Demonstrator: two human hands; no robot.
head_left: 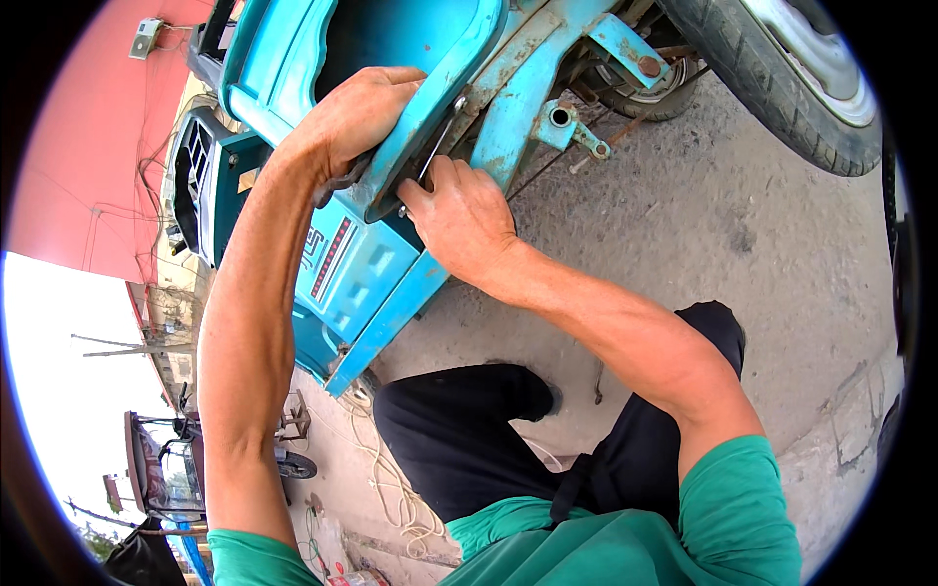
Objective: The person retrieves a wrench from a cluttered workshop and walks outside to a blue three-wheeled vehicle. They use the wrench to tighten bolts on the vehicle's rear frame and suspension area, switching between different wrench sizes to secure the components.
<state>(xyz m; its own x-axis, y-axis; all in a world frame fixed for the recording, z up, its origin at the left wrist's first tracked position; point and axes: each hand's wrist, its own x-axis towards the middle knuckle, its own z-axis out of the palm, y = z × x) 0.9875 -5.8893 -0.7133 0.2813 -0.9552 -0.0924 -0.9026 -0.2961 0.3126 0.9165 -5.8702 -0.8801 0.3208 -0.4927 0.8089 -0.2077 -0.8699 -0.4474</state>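
Note:
A turquoise vehicle body panel (pixel 391 161) with a curved rim stands before me. My left hand (pixel 362 112) is closed over this rim, its fingertips hidden behind the edge. Against the panel's underside, my right hand (pixel 459 215) has its fingers curled and pinched at the lower end of a slim metal rod (pixel 443 140). The rod slants up toward a bolt head (pixel 460 103) on the rim. Just left of the right fingertips sits a small bolt (pixel 402 210). Exactly how the right fingertips meet the rod is partly hidden.
A rusty turquoise frame arm (pixel 518 107) runs beside the panel, with a tyre (pixel 791 93) at upper right. Below is a turquoise cargo box (pixel 366 278). Pale rope (pixel 396 488) lies on the concrete floor (pixel 674 234) beside my legs. A parked three-wheeler (pixel 166 464) stands at lower left.

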